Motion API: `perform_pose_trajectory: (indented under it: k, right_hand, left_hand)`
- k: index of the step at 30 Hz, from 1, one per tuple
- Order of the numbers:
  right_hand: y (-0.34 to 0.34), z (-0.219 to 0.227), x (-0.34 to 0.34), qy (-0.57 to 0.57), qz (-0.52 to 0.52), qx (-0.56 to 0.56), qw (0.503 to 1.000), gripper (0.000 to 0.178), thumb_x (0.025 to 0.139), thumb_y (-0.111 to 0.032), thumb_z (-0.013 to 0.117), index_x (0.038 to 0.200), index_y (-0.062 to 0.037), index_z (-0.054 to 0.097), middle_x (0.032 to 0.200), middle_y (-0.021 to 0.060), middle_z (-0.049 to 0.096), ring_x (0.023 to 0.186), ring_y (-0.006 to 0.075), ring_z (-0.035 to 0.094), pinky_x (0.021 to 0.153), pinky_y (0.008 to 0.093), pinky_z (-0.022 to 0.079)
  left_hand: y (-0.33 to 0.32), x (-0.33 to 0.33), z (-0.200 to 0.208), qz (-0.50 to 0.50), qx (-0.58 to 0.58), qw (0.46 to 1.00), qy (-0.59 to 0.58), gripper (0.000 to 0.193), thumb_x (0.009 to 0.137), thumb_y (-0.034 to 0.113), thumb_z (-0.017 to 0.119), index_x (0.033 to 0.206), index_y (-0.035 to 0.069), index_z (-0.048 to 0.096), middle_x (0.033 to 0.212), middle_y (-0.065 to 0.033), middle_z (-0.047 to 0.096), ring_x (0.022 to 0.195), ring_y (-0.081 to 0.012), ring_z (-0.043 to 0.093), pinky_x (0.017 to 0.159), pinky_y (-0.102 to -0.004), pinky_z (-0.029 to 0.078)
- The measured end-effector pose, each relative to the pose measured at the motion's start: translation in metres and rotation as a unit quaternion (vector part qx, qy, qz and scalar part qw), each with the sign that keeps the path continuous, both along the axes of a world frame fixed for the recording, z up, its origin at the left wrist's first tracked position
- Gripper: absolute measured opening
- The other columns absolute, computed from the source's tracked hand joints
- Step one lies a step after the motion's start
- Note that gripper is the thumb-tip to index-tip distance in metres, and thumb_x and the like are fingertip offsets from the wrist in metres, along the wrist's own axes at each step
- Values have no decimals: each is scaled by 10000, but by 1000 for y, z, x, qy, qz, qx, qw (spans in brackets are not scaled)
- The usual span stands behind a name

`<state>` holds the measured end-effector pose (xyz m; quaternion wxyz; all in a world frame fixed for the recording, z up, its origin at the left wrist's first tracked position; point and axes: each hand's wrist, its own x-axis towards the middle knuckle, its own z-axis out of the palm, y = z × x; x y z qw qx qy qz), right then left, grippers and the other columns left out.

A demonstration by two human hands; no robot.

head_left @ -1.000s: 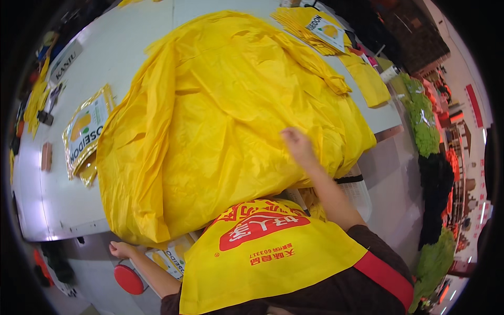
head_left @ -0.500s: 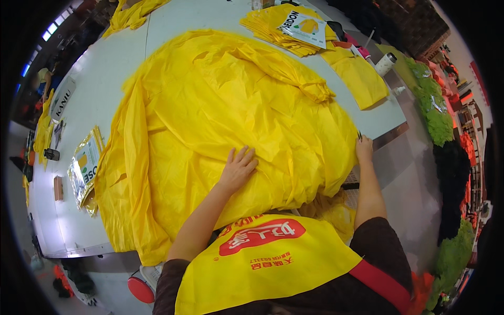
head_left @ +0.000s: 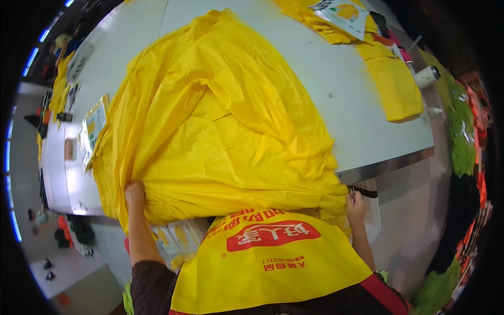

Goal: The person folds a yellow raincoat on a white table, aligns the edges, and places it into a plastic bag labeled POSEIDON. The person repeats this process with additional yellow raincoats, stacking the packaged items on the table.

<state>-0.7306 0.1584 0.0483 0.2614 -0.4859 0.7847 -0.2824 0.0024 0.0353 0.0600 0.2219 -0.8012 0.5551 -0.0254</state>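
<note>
Gripping the near edge of the yellow fabric (head_left: 210, 136), my left hand (head_left: 135, 193) sits left of the frame's centre, fingers curled closed on a fold, knuckles up, the forearm rising nearly straight from the lower left. My right hand (head_left: 356, 206), at right of centre, is closed too, beside the fabric's right corner, with a small dark tool (head_left: 352, 192) at the fingertips; I cannot tell whether those fingers also pinch the cloth. That elbow is bent close to my side. Between my 2 hands the near edge runs almost level, just above my yellow apron (head_left: 262, 281).

The fabric spreads in creases over the middle and left of the white table (head_left: 367, 142), narrowing toward the top of the frame. At upper right lie a stack of yellow packets (head_left: 344, 18), a folded yellow cloth (head_left: 395, 86) and a white spool (head_left: 427, 77). At left, a shiny package (head_left: 93, 131) touches the fabric near a brownish block (head_left: 69, 149).

Beyond the table, a green heap (head_left: 462, 139) and a black heap (head_left: 452, 220) line the right side above grey floor (head_left: 401, 220); another person (head_left: 62, 43) shows at upper left.
</note>
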Motion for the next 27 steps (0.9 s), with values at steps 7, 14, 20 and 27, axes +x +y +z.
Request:
perform_pose_trajectory:
  k: [7, 14, 20, 27]
  right_hand:
    - [-72, 39, 10, -138, 37, -63, 988, 200, 821, -87, 604, 1004, -8, 585, 785, -31, 532, 715, 75, 466, 583, 197, 374]
    - [-166, 33, 74, 36, 405, -155, 900, 169, 784, -105, 620, 909, 2, 584, 684, 98, 555, 593, 119, 482, 545, 263, 415]
    - [-189, 134, 152, -114, 310, -42, 943, 150, 765, -122, 610, 761, 19, 562, 560, 39, 449, 540, 85, 410, 504, 258, 370]
    - [-175, 180, 231, -193, 361, 8, 912, 201, 766, -175, 655, 829, 11, 607, 639, -18, 513, 585, 59, 447, 520, 234, 375]
  left_hand:
    - [-44, -115, 4, -5, -123, 985, 120, 144, 769, 183, 589, 808, 45, 605, 892, -179, 622, 867, -320, 602, 738, -414, 481]
    - [-41, -264, -16, -237, -203, 921, 234, 614, 793, 321, 611, 1297, 45, 394, 1342, -203, 378, 1234, -391, 348, 1013, -455, 276]
    - [-40, -301, 74, -140, -172, 658, 720, 491, 803, 187, 667, 1219, 6, 482, 1134, -141, 568, 1058, -182, 539, 894, -289, 417]
    - [-26, -303, 118, -211, -140, 617, 746, 286, 805, 106, 650, 1055, -8, 570, 829, -47, 575, 772, -114, 542, 710, -243, 449]
